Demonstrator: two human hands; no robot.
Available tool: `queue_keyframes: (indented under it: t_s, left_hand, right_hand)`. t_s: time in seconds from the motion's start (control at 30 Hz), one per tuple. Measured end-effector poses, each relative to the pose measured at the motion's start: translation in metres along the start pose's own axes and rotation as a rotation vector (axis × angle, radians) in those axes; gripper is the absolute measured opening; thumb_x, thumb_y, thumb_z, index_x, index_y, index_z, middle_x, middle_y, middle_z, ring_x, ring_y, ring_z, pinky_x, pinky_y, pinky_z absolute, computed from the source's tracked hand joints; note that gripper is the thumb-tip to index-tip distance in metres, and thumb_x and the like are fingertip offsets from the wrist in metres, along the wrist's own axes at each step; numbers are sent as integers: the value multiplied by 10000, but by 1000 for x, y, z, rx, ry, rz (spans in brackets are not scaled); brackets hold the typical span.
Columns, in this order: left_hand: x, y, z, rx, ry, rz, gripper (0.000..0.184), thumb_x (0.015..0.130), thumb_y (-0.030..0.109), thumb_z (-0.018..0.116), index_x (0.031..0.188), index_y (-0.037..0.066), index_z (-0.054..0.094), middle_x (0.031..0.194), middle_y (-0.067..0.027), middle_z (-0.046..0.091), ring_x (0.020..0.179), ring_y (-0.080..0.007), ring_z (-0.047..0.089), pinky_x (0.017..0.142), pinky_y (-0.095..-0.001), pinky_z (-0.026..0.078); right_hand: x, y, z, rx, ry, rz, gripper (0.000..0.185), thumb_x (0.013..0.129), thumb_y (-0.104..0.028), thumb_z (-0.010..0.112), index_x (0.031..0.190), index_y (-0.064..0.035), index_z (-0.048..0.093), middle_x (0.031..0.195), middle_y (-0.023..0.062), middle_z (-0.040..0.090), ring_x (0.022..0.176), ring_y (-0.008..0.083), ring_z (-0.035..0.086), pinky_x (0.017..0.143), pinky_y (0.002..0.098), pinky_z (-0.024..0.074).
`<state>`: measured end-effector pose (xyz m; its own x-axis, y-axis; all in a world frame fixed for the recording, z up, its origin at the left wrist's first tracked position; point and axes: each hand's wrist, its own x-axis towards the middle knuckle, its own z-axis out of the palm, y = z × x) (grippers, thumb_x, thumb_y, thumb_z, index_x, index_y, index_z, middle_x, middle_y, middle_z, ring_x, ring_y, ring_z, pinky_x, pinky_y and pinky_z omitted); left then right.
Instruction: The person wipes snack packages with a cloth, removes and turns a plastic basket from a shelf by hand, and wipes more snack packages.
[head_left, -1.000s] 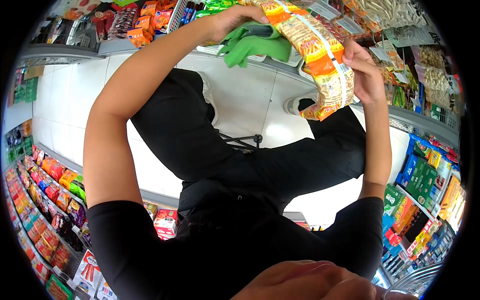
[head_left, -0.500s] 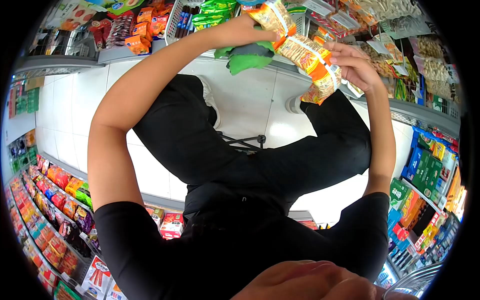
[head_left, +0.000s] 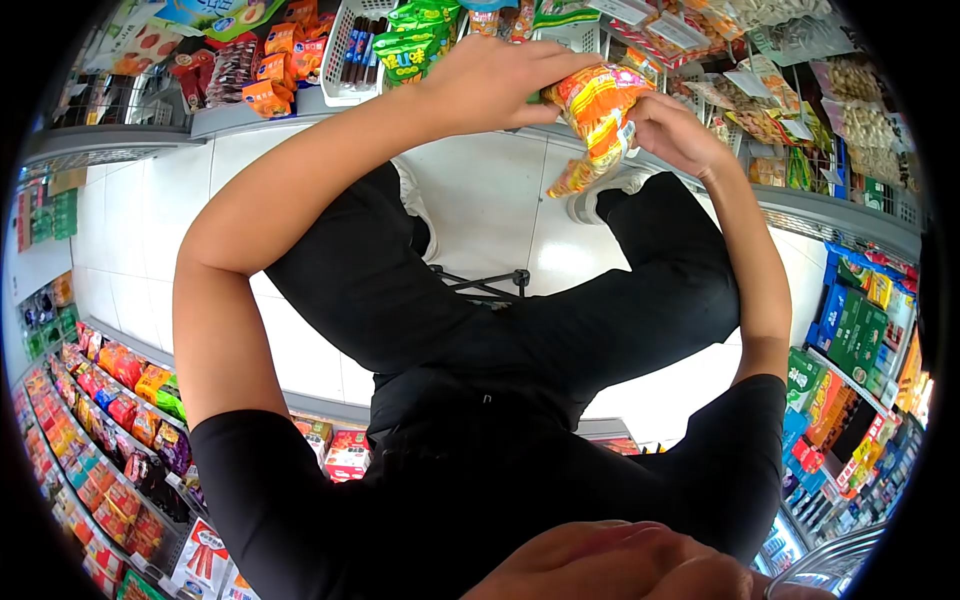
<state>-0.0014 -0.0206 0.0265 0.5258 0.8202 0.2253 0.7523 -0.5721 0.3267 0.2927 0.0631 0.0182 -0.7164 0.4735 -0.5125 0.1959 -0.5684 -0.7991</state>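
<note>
My left hand [head_left: 505, 85] is at the top middle, its fingers reaching over an orange and yellow snack packet [head_left: 600, 105] and its thumb below them. The packet hangs above the floor, its printed side toward me. A narrower orange end [head_left: 572, 178] dangles beneath it. My right hand [head_left: 680, 135] grips the packet's right edge with curled fingers. Parts of the packet are hidden behind both hands.
Ahead is a shelf with a white basket [head_left: 345, 60], green snack bags [head_left: 408, 52] and small orange packets [head_left: 268, 98]. Hanging packets [head_left: 865, 130] fill the upper right. Snack shelves [head_left: 120, 400] stand at left, green boxes [head_left: 857, 330] at right. My black-trousered legs [head_left: 640, 310] spread over white tiles.
The long banded row of snack packets has turned and folded, now showing a shorter orange printed side. The green and dark piece under my left hand is out of sight. My right hand moved slightly left.
</note>
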Motion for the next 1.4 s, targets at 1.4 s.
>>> queue_keyframes:
  t_s: [1.4]
  left_hand:
    - [8, 15, 37, -956, -273, -336, 1037, 703, 697, 834, 1382, -30, 541, 1248, -178, 663, 1124, -270, 666, 984, -347, 516]
  right_hand:
    - [26, -3, 78, -922, 500, -786, 300, 870, -126, 839, 906, -35, 556, 832, -4, 595, 757, 46, 574, 676, 223, 499]
